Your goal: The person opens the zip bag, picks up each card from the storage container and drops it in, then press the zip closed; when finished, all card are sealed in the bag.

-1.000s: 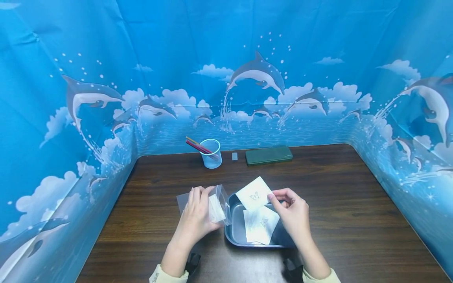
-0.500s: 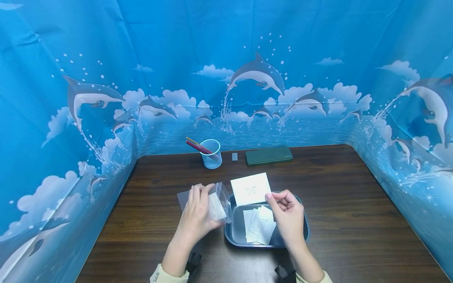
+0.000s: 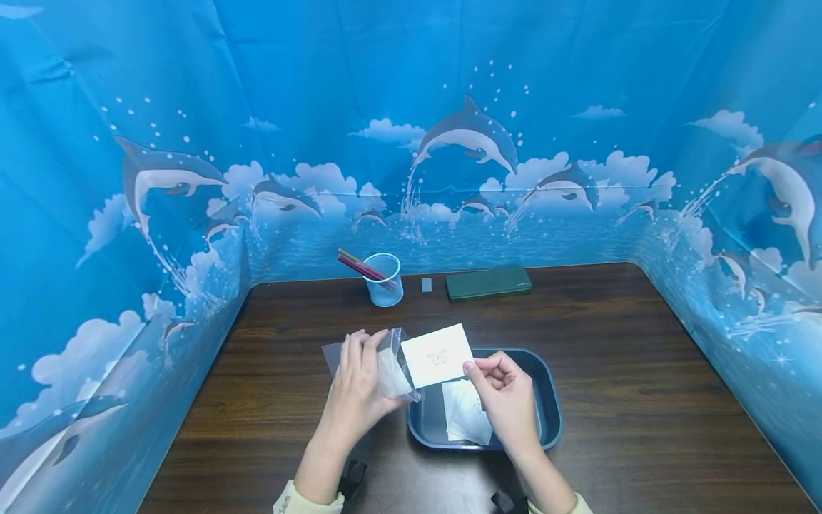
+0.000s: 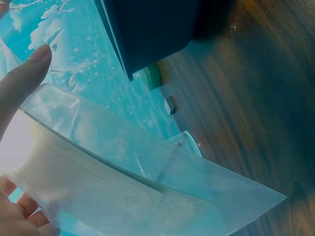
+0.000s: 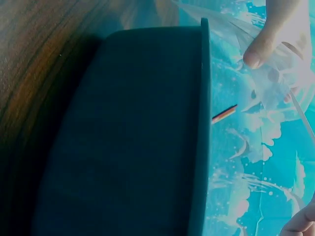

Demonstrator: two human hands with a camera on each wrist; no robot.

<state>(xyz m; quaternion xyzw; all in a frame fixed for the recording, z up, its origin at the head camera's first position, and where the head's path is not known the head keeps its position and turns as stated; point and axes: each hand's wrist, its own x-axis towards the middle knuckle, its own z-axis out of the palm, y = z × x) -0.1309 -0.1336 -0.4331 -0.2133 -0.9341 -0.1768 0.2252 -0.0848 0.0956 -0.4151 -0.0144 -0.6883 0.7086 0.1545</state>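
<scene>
Gripping a clear plastic bag (image 4: 231, 196) in the left hand (image 3: 355, 378), just left of the tray (image 3: 548, 396), and pinching a printed white card (image 3: 437, 357) by its near right corner between thumb and fingers of the right hand (image 3: 509, 400), above the far left part of the tray. Holding the free end of this card right at the mouth of the bag, without being able to tell whether its edge is reaching inside. Judging from the present arrangement, being probably somewhere in the middle of the work: having a batch of cards (image 4: 93, 182) inside the bag, and having other cards (image 3: 464, 414) lying loosely overlapped in the tray, left of its centre. Not being able to count either group, because of the overlap and the cloudy plastic. Still needing, presumably, to settle the pinched card, and perhaps to deal with the loose ones in the tray. Leaving untouched, on the tabletop (image 3: 629, 371) behind the tray, a blue cup (image 3: 385, 294) with pencils (image 3: 355, 264), somewhat to its left, a small grey piece (image 3: 427, 285) and a green case (image 3: 488, 283), all well apart from both hands.
</scene>
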